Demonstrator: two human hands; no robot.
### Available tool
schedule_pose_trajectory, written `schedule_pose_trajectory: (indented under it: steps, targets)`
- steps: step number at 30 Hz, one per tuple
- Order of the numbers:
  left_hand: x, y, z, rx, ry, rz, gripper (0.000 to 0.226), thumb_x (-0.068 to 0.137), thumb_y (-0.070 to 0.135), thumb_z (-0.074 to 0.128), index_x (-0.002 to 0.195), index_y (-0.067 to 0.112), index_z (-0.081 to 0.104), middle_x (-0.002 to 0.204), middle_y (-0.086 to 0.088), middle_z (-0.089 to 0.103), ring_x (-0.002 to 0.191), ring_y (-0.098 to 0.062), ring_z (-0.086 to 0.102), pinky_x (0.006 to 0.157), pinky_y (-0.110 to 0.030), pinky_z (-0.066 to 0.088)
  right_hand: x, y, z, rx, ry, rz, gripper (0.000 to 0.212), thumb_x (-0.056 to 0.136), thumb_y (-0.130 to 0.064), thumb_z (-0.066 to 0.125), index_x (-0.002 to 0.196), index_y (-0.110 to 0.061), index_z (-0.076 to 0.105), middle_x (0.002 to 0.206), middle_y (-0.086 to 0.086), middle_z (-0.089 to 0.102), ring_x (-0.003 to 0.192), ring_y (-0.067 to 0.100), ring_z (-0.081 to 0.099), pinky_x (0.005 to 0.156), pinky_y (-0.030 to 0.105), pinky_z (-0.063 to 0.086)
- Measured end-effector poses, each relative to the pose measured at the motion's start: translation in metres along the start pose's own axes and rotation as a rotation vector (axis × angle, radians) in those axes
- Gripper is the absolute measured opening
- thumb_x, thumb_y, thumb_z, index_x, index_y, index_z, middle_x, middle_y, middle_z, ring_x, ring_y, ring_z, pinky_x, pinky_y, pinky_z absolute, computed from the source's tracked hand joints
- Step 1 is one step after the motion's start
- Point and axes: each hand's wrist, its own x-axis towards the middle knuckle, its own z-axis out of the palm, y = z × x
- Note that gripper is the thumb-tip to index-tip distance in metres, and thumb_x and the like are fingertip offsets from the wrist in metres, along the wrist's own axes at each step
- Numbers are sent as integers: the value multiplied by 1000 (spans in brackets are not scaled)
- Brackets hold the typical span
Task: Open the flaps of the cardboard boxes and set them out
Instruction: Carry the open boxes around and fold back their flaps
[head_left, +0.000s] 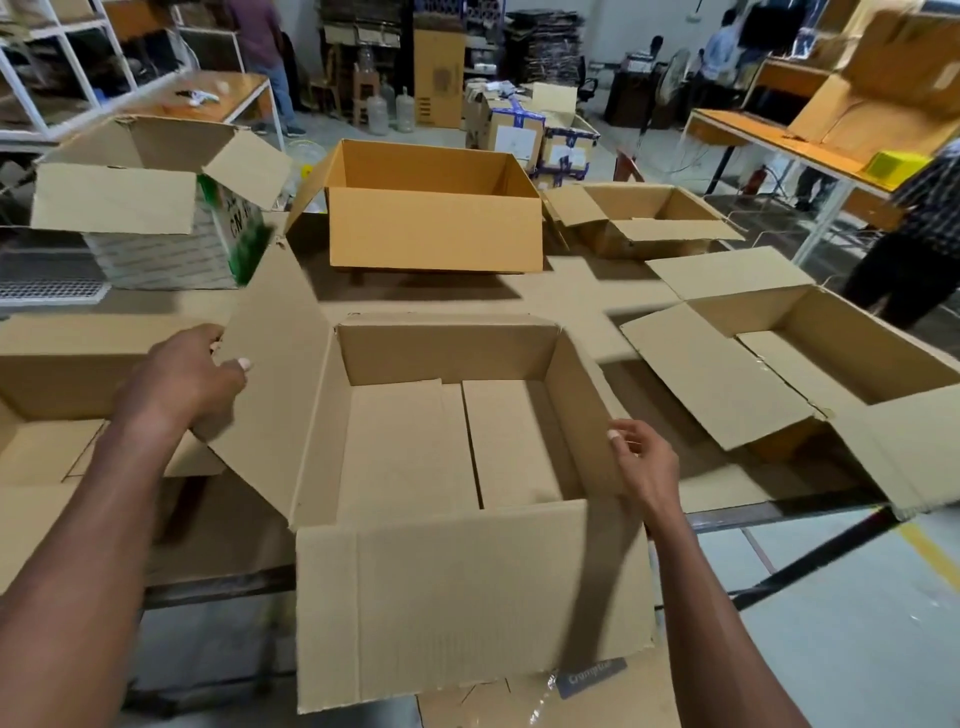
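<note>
Gripping left flap, left hand (right hand on rim).

2 bare forearms, no sleeves

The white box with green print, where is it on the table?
In the head view, the white box with green print stands at the far left of the table, flaps open, left of the orange-brown box.
</note>
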Motion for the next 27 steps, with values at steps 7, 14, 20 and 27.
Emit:
schedule_pose_trajectory:
  steps: [7,14,20,27]
  targets:
    - [-7,26,1,-47,-43,-16,52,91,24,60,140,29,45,133,-15,61,117,-41,57,97,-47,48,58,85,-22,-218,-86,421,47,89,-49,53,116,-15,68,115,14,70,104,35,62,95,41,49]
    - [-18,45,8,-104,-88,58,74,93,13,53,151,48,24,158,4,41,142,-28,42,115,-51,36,73,128,-25,-233,-286,573,65,94,-57,45,110,2,65,107,22,68,91,37,67,85,47,58]
    - [-22,50,12,-29,-25,51,71,96,13,53,152,48,24,157,0,42,138,-36,44,111,-54,39,72,114,-38,-180,-255,573,46,97,-47,50,90,-3,61,86,22,63,72,32,59,68,39,50]
    - [-22,48,15,3,-24,60,73,96,13,54,151,49,24,158,-5,39,139,-38,42,111,-55,39,82,89,-91,-270,-38,392,56,83,-50,67,125,-12,63,125,17,66,111,35,62,97,44,48]
